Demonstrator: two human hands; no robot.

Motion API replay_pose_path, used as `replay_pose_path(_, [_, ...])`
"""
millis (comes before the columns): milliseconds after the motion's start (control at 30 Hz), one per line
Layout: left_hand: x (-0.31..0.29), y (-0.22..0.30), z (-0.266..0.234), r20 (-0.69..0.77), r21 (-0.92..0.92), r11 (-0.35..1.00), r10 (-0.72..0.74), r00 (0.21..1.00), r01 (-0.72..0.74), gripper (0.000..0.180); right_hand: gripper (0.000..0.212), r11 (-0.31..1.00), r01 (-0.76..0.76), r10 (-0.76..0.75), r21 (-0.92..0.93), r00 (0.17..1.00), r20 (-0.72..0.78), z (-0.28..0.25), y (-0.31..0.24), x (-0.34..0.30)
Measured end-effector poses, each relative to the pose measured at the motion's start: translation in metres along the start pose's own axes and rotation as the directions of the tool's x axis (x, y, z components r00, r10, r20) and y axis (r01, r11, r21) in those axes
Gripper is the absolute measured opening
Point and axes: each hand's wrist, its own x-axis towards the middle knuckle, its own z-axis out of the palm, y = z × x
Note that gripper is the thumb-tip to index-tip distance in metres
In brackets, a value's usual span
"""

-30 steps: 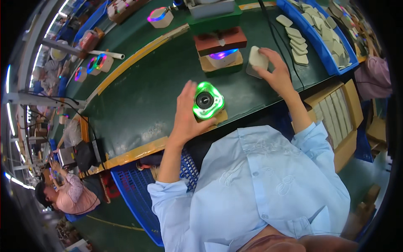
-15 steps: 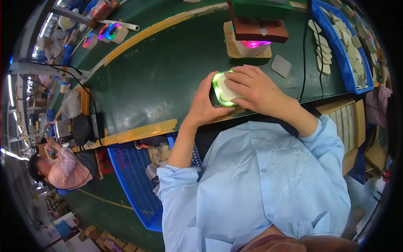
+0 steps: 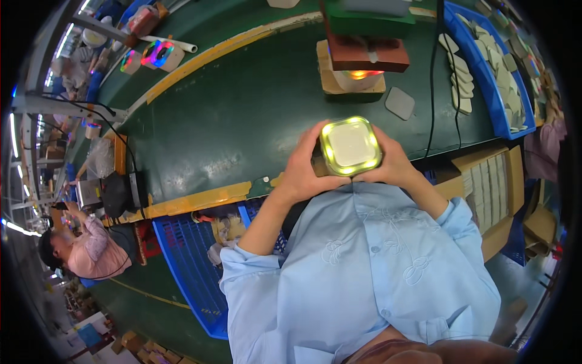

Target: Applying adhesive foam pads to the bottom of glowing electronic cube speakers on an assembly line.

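I can read no word, number or sign here: the pale top of the lit box (image 3: 351,145) I hold shows me no lettering, the faint marks low on the blue crate (image 3: 193,276) are too small to make out, and I find no legible print on the carton (image 3: 515,182)

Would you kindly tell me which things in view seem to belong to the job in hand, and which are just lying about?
Seemingly in the job:
glowing square device, between the left hand and right hand
pale square panels, resembling its top

Apparently lying about:
white tube
clear plastic bag
blue basket
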Motion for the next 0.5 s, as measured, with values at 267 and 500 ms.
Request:
replay_pose_path(267, [0.142,-0.019,0.002,-0.254,0.033,0.993,0.116,0.96,-0.111,0.105,0.069,0.992,0.101,-0.029,0.074,0.758,-0.652,-0.058,0.011,-0.009])
replay_pose_path(500, [0.089,-0.019,-0.034,-0.335,0.153,0.988,0.043,0.941,0.009,0.097,0.076,0.99,0.14,-0.138,-0.031,0.868,-0.477,-0.085,0.01,0.062])
